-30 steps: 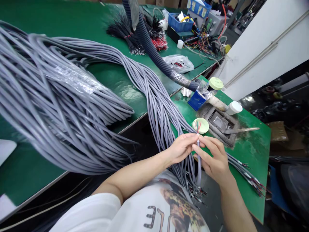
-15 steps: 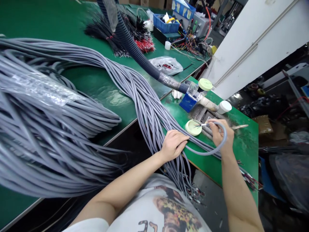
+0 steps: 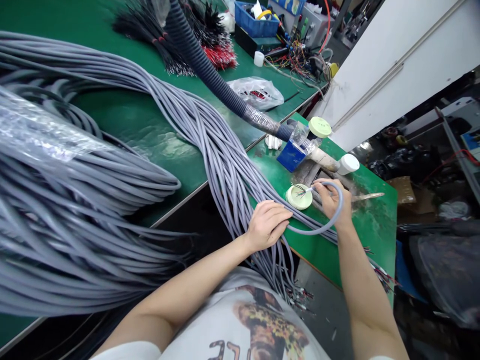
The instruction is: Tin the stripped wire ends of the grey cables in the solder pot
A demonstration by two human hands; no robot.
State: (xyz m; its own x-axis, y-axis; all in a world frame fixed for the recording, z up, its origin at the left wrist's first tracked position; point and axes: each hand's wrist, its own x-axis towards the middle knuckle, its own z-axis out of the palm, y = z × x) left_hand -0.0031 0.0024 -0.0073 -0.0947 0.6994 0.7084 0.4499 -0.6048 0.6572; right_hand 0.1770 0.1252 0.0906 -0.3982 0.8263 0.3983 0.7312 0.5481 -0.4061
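My right hand (image 3: 333, 200) pinches a grey cable (image 3: 322, 229) close to its stripped end, and the cable bends in a loop around the hand. Thin dark wires (image 3: 300, 190) fan out from that end over a small pale-green round container (image 3: 299, 200); whether they touch its contents I cannot tell. My left hand (image 3: 268, 225) lies on the bundle of grey cables (image 3: 225, 155), fingers together and closed over the cables at the table edge. The looped cable runs back to its fingertips. What lies under the palm is hidden.
A ribbed hose (image 3: 210, 70) comes down to a blue box (image 3: 291, 156) behind the container. A white cup (image 3: 348, 164) and a pale-green lid (image 3: 319, 127) stand nearby. Thick cable coils (image 3: 93, 195) fill the left. Black wire bundles (image 3: 150, 37) lie farther back.
My right hand has moved slightly left, bringing the stripped wires farther over the pale-green container. My left hand stays on the cables. The whole view has shifted a little.
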